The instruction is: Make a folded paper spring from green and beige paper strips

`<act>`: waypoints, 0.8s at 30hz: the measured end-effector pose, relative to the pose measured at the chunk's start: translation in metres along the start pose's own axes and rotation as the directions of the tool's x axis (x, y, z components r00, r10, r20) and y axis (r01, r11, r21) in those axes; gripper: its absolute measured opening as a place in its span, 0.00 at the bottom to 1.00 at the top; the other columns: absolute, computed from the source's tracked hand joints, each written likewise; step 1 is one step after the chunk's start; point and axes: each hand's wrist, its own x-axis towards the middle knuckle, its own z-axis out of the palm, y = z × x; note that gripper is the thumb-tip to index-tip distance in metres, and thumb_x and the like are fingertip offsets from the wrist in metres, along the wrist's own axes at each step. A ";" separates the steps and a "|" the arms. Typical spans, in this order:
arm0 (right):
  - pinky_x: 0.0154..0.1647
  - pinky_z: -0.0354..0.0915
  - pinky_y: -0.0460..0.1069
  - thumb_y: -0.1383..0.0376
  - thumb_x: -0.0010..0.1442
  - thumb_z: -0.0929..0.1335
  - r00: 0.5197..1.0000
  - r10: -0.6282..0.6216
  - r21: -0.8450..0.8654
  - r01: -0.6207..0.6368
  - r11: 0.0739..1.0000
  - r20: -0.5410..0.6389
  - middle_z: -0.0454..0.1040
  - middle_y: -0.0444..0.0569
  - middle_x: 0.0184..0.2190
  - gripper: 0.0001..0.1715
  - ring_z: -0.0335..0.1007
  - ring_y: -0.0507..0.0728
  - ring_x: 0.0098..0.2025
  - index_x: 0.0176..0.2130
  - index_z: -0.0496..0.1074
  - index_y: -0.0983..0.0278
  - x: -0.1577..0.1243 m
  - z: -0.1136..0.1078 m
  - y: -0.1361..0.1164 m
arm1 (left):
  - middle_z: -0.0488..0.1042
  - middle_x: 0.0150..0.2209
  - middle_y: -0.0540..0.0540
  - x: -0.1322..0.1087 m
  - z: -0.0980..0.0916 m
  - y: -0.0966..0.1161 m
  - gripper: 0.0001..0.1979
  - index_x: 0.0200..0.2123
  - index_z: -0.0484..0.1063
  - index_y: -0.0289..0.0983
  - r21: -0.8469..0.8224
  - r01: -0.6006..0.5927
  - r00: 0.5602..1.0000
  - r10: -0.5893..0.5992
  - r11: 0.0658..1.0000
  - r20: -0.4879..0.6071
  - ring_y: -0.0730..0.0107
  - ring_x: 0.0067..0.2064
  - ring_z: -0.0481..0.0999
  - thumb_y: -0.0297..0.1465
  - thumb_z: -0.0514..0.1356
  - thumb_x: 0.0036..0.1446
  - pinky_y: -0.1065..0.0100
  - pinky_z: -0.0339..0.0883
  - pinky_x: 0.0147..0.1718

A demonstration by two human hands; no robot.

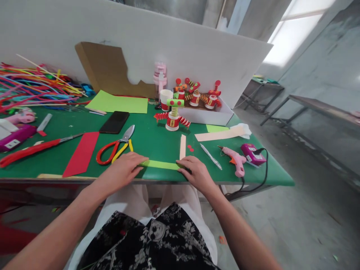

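Observation:
A light-green paper strip [161, 164] stretches level just over the front edge of the green table. Its left end is pinched in my left hand [128, 165], its right end in my right hand [196, 170]; the fingertips partly hide both ends. Close behind my right hand lie a peach paper strip [182, 146] and small red paper dots [190, 148]. Red-and-yellow-handled scissors [123, 144] rest near my left hand. Farther back stands a paper-cup figure [172, 120] with a spring neck, green head and folded red arms.
Right of me are a white pen [210, 156], a pink glue gun [235, 159] and a purple box [253, 154] with a black cord. Leftward lie red paper [81, 154], a phone [114, 122] and pliers [39, 149]. Behind, a white box [206, 117] holds several similar figures.

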 end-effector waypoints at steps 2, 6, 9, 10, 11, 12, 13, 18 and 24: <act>0.49 0.70 0.54 0.64 0.65 0.67 1.000 -0.006 0.003 0.006 1.000 0.013 0.78 0.54 0.43 0.13 0.73 0.60 0.47 0.49 0.78 0.60 0.000 0.000 0.001 | 0.81 0.45 0.42 0.000 0.000 0.000 0.17 0.46 0.77 0.42 0.005 0.007 1.000 -0.007 1.000 -0.006 0.56 0.47 0.77 0.33 0.50 0.61 0.55 0.71 0.48; 0.49 0.70 0.54 0.61 0.65 0.68 1.000 0.011 0.013 -0.011 1.000 0.018 0.78 0.54 0.42 0.13 0.73 0.60 0.46 0.47 0.79 0.61 0.002 0.000 0.000 | 0.81 0.43 0.41 0.001 -0.002 -0.001 0.18 0.44 0.78 0.41 -0.016 -0.002 1.000 0.002 1.000 -0.025 0.56 0.46 0.78 0.36 0.48 0.64 0.57 0.72 0.47; 0.48 0.70 0.54 0.60 0.65 0.68 1.000 0.030 0.036 -0.030 0.999 0.004 0.78 0.54 0.40 0.13 0.74 0.59 0.44 0.46 0.79 0.61 0.003 0.000 -0.001 | 0.82 0.42 0.42 0.003 -0.002 -0.001 0.20 0.42 0.79 0.41 -0.035 0.021 0.998 -0.023 0.999 -0.052 0.58 0.45 0.78 0.40 0.48 0.65 0.59 0.72 0.46; 0.47 0.70 0.53 0.60 0.65 0.68 0.999 0.035 0.038 -0.035 0.999 -0.001 0.78 0.53 0.40 0.12 0.74 0.59 0.44 0.45 0.79 0.61 0.003 0.000 -0.002 | 0.82 0.42 0.42 0.003 -0.003 -0.002 0.20 0.42 0.79 0.41 -0.041 0.030 0.998 -0.032 0.999 -0.056 0.58 0.45 0.78 0.40 0.47 0.65 0.59 0.72 0.46; 0.47 0.69 0.53 0.61 0.65 0.68 0.999 0.037 0.034 -0.037 0.999 -0.005 0.78 0.53 0.39 0.12 0.74 0.59 0.44 0.44 0.79 0.62 0.004 0.001 -0.002 | 0.82 0.42 0.42 0.004 -0.003 -0.003 0.21 0.42 0.79 0.42 -0.046 0.034 0.998 -0.036 0.998 -0.055 0.58 0.45 0.79 0.40 0.47 0.65 0.59 0.72 0.46; 0.47 0.69 0.53 0.62 0.65 0.68 0.999 0.037 0.027 -0.037 0.999 -0.010 0.78 0.53 0.39 0.11 0.74 0.59 0.43 0.44 0.79 0.62 0.004 0.001 -0.003 | 0.82 0.42 0.42 0.004 -0.004 -0.004 0.21 0.42 0.79 0.42 -0.051 0.031 0.998 -0.033 0.998 -0.046 0.58 0.45 0.79 0.40 0.47 0.65 0.60 0.73 0.45; 0.47 0.69 0.53 0.63 0.65 0.68 0.999 0.037 0.019 -0.037 0.999 -0.012 0.78 0.53 0.39 0.10 0.74 0.59 0.43 0.43 0.79 0.62 0.004 0.001 -0.003 | 0.82 0.42 0.42 0.005 -0.005 -0.006 0.20 0.42 0.79 0.42 -0.055 0.024 0.999 -0.026 0.998 -0.032 0.58 0.45 0.79 0.40 0.48 0.64 0.59 0.73 0.45; 0.46 0.68 0.52 0.67 0.63 0.70 0.999 0.048 0.022 -0.048 0.999 0.007 0.78 0.52 0.40 0.07 0.73 0.58 0.44 0.43 0.77 0.62 0.004 -0.001 -0.005 | 0.82 0.42 0.41 0.006 -0.010 -0.010 0.18 0.42 0.79 0.39 -0.009 -0.030 0.999 0.030 1.000 0.043 0.58 0.45 0.78 0.35 0.49 0.63 0.60 0.72 0.45; 0.45 0.67 0.51 0.68 0.63 0.69 0.999 0.046 0.037 -0.047 0.998 0.010 0.78 0.50 0.36 0.03 0.73 0.58 0.42 0.36 0.75 0.62 0.004 -0.003 -0.007 | 0.81 0.38 0.42 0.003 -0.010 0.000 0.19 0.41 0.77 0.37 0.087 -0.092 0.996 0.091 0.992 0.015 0.61 0.42 0.77 0.28 0.46 0.64 0.62 0.71 0.42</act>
